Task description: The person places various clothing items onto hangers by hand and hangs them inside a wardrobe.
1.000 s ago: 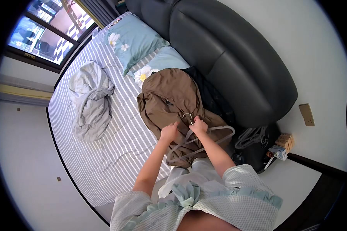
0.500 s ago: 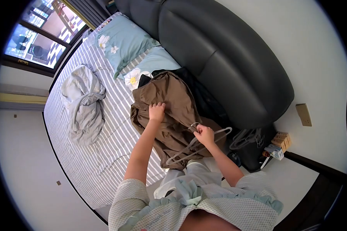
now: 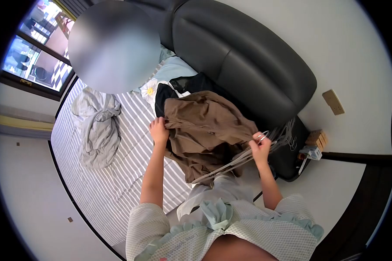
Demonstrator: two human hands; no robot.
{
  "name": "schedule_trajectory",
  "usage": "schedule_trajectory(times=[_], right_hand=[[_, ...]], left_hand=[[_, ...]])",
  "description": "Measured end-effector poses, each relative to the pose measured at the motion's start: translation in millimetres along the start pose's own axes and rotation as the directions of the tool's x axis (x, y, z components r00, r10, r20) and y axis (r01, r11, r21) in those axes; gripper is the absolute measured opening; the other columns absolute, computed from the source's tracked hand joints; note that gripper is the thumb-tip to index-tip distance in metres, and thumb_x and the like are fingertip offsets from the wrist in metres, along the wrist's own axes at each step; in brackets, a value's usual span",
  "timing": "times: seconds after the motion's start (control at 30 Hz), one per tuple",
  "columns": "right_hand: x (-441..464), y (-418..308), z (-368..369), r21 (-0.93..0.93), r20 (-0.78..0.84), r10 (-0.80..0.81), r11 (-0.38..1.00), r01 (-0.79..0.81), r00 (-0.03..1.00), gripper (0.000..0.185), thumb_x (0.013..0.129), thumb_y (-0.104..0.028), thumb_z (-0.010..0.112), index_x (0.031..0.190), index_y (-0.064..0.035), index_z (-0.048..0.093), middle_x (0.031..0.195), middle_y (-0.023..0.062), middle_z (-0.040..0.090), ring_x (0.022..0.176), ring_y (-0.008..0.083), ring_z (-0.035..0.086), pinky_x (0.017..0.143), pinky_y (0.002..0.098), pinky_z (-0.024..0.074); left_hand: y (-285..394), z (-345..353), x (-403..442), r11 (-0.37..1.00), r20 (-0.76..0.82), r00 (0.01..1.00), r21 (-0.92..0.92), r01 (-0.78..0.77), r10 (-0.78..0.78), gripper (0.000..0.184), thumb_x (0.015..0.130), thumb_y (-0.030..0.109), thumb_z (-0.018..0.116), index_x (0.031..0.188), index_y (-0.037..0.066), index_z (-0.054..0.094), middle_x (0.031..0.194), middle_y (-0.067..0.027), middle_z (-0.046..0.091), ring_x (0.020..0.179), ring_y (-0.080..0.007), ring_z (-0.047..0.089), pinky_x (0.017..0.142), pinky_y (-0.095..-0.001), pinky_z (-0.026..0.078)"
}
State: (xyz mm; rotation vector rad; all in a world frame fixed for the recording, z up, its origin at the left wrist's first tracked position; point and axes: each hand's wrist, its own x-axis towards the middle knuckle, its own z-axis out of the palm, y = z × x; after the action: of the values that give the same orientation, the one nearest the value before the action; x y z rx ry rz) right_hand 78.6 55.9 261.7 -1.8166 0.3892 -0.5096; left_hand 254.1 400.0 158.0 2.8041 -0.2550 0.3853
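Note:
A brown garment [image 3: 200, 122] lies spread at the near part of the bed, over black clothing [image 3: 196, 82]. My left hand [image 3: 159, 130] is closed on the garment's left edge. On the right, my right hand [image 3: 260, 148] is closed round the hanger [image 3: 235, 164] near its metal hook, at the garment's right edge. The hanger stretches down and left in front of the cloth and looks smeared by motion. Whether my right fingers also pinch the cloth is unclear.
A striped bed [image 3: 135, 174] bears a crumpled grey cloth [image 3: 98, 130] at left. Behind is a black headboard [image 3: 248, 65]. More hangers [image 3: 285, 135] and small boxes [image 3: 316, 139] stand at right. A blurred round patch hides part of the bed's far end.
My left hand has moved left to the garment's edge. My right hand has moved right and slightly up with the hanger. The brown garment is spread wider.

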Motion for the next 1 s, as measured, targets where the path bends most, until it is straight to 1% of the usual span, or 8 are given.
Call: schedule_trajectory(times=[0.07, 0.17, 0.27, 0.37, 0.5, 0.6, 0.73, 1.0], right_hand=[[-9.7, -17.8, -18.0, 0.064, -0.064, -0.017, 0.998, 0.021, 0.998, 0.014, 0.064, 0.001, 0.056, 0.065, -0.0034, 0.043, 0.057, -0.0026, 0.034, 0.054, 0.0051, 0.032, 0.049, 0.0213, 0.0265], [-28.2, -26.8, -36.3, 0.128, -0.162, -0.052, 0.989, 0.073, 0.985, 0.019, 0.068, 0.003, 0.052, 0.065, -0.0051, 0.036, 0.062, -0.0036, 0.029, 0.057, 0.0056, 0.029, 0.052, 0.0209, 0.0242], [-52.7, -41.6, -50.9, 0.247, -0.275, 0.159, 0.965, -0.09, 0.948, 0.015, 0.077, -0.003, 0.053, 0.067, -0.0075, 0.041, 0.061, -0.0061, 0.035, 0.05, 0.0015, 0.031, 0.041, 0.0188, 0.0234], [-71.8, -49.3, -60.5, 0.298, -0.459, 0.204, 0.952, -0.066, 0.865, 0.014, 0.081, -0.008, 0.054, 0.071, -0.008, 0.044, 0.06, -0.0058, 0.038, 0.047, 0.0004, 0.031, 0.036, 0.0187, 0.0241], [-99.2, -54.6, -78.0, 0.363, -0.482, 0.243, 0.93, -0.061, 0.842, 0.015, 0.085, -0.012, 0.054, 0.075, -0.0097, 0.044, 0.059, -0.0047, 0.037, 0.045, 0.0015, 0.032, 0.036, 0.0195, 0.0279], [-120.0, -48.1, -92.8, 0.333, -0.52, 0.238, 0.941, -0.062, 0.82, 0.014, 0.086, -0.011, 0.052, 0.076, -0.0089, 0.042, 0.059, -0.0033, 0.038, 0.044, 0.0026, 0.035, 0.036, 0.0208, 0.0294], [-148.7, -40.8, -111.1, 0.225, -0.59, 0.154, 0.974, -0.022, 0.792, 0.014, 0.087, -0.01, 0.05, 0.076, -0.0079, 0.041, 0.061, -0.0019, 0.04, 0.044, 0.0038, 0.038, 0.036, 0.0216, 0.032], [-200.4, -66.9, -126.1, 0.026, -0.666, 0.088, 0.995, -0.094, 0.741, 0.009, 0.085, -0.007, 0.049, 0.08, -0.0063, 0.042, 0.063, -0.0005, 0.041, 0.048, 0.0049, 0.044, 0.04, 0.0226, 0.043]], left_hand=[[-3.7, -16.9, -10.5, 0.98, 0.103, 0.978, -0.063, 0.19, -0.183, 0.017, 0.066, 0.007, 0.057, 0.083, 0.007, 0.055, 0.088, -0.0097, 0.055, 0.087, -0.0342, 0.051, 0.078, -0.0438, 0.041], [-19.7, -9.8, -33.1, 0.978, -0.102, 0.995, -0.206, -0.022, 0.001, 0.013, 0.068, 0.006, 0.055, 0.08, 0.006, 0.06, 0.095, -0.0093, 0.06, 0.09, -0.0312, 0.054, 0.083, -0.0401, 0.041], [-24.2, 9.0, -45.1, 0.649, 0.151, 0.988, -0.755, 0.091, 0.038, 0.015, 0.075, 0.011, 0.056, 0.085, 0.004, 0.063, 0.102, -0.0072, 0.061, 0.089, -0.0237, 0.057, 0.081, -0.0326, 0.042], [-1.5, -16.8, -47.8, 0.536, 0.528, 0.845, -0.739, 0.409, 0.084, 0.02, 0.081, 0.016, 0.056, 0.091, 0.0, 0.063, 0.099, -0.0046, 0.061, 0.087, -0.0146, 0.055, 0.078, -0.0268, 0.042], [38.4, -33.3, -37.8, 0.261, 0.434, 0.893, -0.882, 0.393, 0.123, 0.027, 0.081, 0.02, 0.06, 0.103, 0.005, 0.059, 0.095, -0.0054, 0.06, 0.089, -0.0136, 0.055, 0.081, -0.0269, 0.042], [94.5, -84.1, -30.4, 0.2, 0.632, 0.769, -0.769, 0.608, 0.091, 0.043, 0.076, 0.016, 0.066, 0.115, 0.005, 0.052, 0.099, -0.0067, 0.06, 0.091, -0.0167, 0.056, 0.083, -0.028, 0.043], [131.4, -119.7, -30.5, 0.196, 0.715, 0.564, -0.674, 0.712, 0.413, 0.071, 0.062, 0.0, 0.073, 0.126, 0.0, 0.043, 0.109, -0.0095, 0.057, 0.099, -0.0197, 0.055, 0.088, -0.0319, 0.043], [209.5, -158.3, -60.0, 0.115, 0.415, 0.754, -0.901, 0.418, 0.51, 0.057, 0.061, -0.009, 0.067, 0.11, 0.006, 0.041, 0.102, -0.0086, 0.058, 0.095, -0.0195, 0.057, 0.082, -0.0309, 0.046]])
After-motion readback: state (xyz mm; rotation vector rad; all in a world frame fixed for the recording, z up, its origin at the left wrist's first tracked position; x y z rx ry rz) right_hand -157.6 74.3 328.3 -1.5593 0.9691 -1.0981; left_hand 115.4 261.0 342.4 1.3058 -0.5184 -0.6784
